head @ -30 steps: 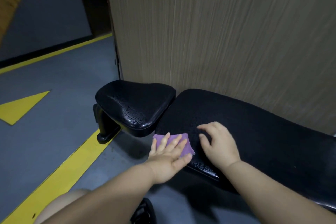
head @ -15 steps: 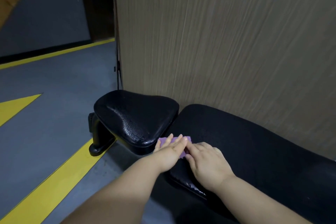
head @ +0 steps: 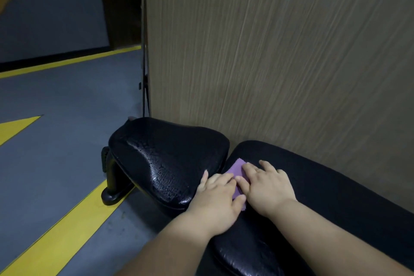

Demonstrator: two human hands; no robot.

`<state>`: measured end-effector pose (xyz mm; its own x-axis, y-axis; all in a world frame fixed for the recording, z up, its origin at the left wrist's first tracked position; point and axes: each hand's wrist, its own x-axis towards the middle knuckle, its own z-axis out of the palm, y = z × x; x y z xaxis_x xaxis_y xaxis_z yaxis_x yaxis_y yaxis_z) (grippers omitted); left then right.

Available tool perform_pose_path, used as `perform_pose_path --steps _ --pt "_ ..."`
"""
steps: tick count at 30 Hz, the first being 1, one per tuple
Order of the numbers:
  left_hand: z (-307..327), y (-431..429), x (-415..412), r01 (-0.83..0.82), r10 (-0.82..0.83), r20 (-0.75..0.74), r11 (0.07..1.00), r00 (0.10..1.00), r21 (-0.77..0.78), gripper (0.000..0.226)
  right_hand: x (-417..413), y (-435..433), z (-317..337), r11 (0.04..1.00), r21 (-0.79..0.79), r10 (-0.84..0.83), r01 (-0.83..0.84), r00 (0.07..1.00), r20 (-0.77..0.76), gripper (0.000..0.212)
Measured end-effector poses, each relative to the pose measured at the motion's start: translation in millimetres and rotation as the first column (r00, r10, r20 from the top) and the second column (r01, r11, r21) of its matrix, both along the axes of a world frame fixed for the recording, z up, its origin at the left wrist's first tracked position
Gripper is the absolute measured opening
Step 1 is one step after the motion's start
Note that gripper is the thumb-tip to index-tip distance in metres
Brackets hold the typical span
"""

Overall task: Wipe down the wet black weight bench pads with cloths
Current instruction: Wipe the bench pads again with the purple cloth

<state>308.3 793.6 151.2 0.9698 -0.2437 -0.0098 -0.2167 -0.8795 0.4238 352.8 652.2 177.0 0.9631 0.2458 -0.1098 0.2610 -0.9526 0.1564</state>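
Both on cloth point(head: 235, 169) | left hand point(head: 216, 200), right hand point(head: 267, 188) | end edge, long pad point(head: 336, 188)

- Dim, even light; colours look muted and shadows are soft-edged.
- Soft glare streaks the wet top of the seat pad point(head: 165, 170) and the near edge of the long pad point(head: 242, 260), picking out water beads.
- A faint shadow darkens the floor point(head: 139, 215) below the seat pad.
- The wood-grain panel point(head: 280, 51) leans with wide-angle distortion; its grain smears slightly towards the right edge.
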Motion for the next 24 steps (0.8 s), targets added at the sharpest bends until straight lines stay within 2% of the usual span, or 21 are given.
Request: perform_pose_path --steps 2,5,9,11,14,17,21,24 --pt "0.9 -0.2 10.8 -0.012 0.011 0.018 0.999 1.000 0.043 0.058 12.2 -1.4 -4.0 1.000 0.007 -0.018 0.018 1.000 0.009 0.057" --pt "2.6 -1.3 21.1 -0.061 0.058 0.042 0.996 0.997 0.068 0.085 35.0 -2.0 -7.5 0.997 0.044 -0.057 0.056 0.998 0.037 0.056" --pt "1.8 -5.9 29.1 -0.089 0.089 -0.019 0.996 0.996 0.025 0.067 64.3 3.3 -9.5 0.990 0.138 -0.049 0.034 0.994 0.102 0.050" --pt "0.0 -6.3 31.9 -0.106 0.107 -0.016 0.994 0.994 0.025 0.066 71.6 6.3 -13.5 0.957 0.290 -0.017 -0.022 0.991 0.132 0.042" --pt "-2.9 -3.6 36.5 -0.145 0.145 0.010 0.989 0.989 0.007 0.061 75.1 8.1 -19.9 0.867 0.499 -0.048 -0.009 0.994 0.101 0.034" --pt "-4.6 -1.4 37.2 -0.134 0.133 0.026 0.990 0.991 0.037 0.081 81.2 8.3 -26.3 0.878 0.474 0.042 -0.063 0.998 0.055 0.044" --pt "-6.0 -0.8 39.6 -0.141 0.140 0.024 0.989 0.990 0.041 0.064 97.2 12.7 -22.6 0.903 0.418 0.132 -0.100 0.990 -0.048 0.046" --pt "-5.7 -4.9 43.2 -0.159 0.158 0.025 0.987 0.987 0.014 0.062 107.6 14.9 -16.0 0.905 0.419 0.133 -0.071 0.984 -0.121 0.042"
